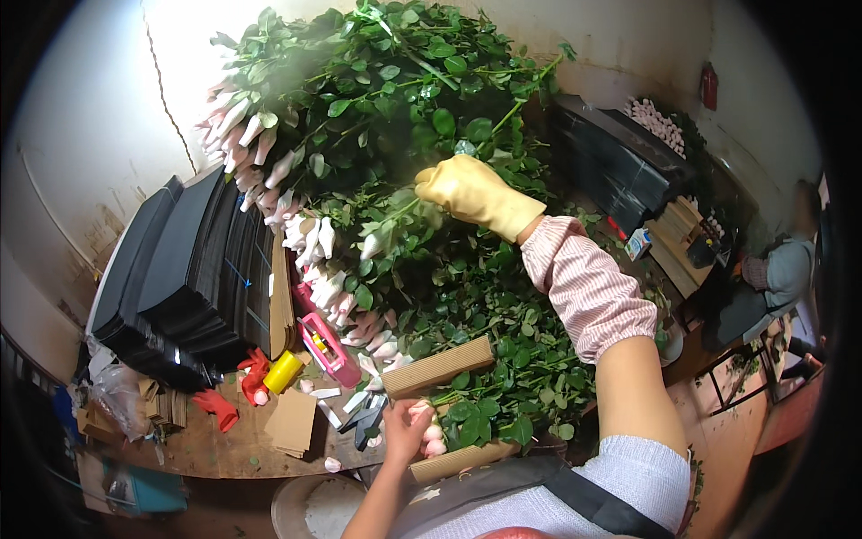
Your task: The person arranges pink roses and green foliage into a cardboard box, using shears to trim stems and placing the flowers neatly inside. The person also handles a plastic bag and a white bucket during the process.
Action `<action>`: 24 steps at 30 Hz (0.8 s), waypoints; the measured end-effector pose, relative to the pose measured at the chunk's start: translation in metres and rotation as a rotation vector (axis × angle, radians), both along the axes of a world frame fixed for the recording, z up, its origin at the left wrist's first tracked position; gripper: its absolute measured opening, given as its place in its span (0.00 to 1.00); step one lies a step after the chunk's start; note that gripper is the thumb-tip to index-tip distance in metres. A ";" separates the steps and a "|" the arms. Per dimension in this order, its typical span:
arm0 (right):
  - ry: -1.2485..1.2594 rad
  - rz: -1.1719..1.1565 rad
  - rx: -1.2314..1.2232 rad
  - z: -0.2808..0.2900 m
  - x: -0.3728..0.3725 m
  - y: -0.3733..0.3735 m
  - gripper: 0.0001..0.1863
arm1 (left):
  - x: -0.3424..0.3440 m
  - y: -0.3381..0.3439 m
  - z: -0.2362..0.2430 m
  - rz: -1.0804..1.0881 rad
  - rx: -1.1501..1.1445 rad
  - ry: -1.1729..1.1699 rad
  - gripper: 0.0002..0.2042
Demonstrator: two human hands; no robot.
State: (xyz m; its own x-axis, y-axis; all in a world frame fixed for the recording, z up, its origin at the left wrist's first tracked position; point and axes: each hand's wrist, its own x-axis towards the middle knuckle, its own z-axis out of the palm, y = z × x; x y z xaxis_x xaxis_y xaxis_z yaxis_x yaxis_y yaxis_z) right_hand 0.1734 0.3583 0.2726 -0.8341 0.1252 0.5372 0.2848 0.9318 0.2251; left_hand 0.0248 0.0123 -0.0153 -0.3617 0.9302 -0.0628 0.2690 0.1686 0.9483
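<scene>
A tall heap of leafy rose stems (pixel 476 332) with pale, sleeved buds (pixel 314 238) along its left side covers the bench. My right hand (pixel 467 193), in a yellow glove with a striped sleeve cover, is closed on a rose stem whose pale bud (pixel 373 242) hangs down-left. My left hand (pixel 404 427), bare, has its fingers curled round a small bunch of pink rosebuds (pixel 433 438) at the front. A corrugated cardboard strip (pixel 435 366) lies just above it, another (pixel 462 458) below. Black-handled cutters (pixel 368 422) lie beside my left hand.
Stacks of black boards (pixel 180 269) stand left, with red gloves (pixel 215 409), a yellow roll (pixel 283 370), a pink tool (pixel 328 350) and cardboard sheets (pixel 287 422). At right are a black stack (pixel 602 153), more roses (pixel 655 126) and another person (pixel 781 278). A bucket (pixel 310 512) sits below.
</scene>
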 end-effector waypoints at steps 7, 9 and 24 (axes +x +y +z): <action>-0.028 0.185 0.164 -0.001 0.002 -0.060 0.04 | -0.008 0.000 -0.032 0.067 0.037 0.053 0.17; -0.057 0.173 0.161 0.002 0.013 -0.057 0.02 | -0.008 0.002 -0.040 0.063 0.079 0.108 0.16; -0.221 -0.166 0.279 0.044 0.069 0.027 0.07 | -0.003 -0.002 -0.008 0.072 -0.009 0.154 0.18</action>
State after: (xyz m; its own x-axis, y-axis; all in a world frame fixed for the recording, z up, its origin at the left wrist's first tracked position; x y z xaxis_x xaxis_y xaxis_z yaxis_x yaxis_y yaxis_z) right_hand 0.2424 0.3853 0.3170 -0.9142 0.1423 0.3795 0.3427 0.7714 0.5362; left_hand 0.0217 0.0108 -0.0236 -0.4335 0.9011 -0.0097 0.3983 0.2013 0.8949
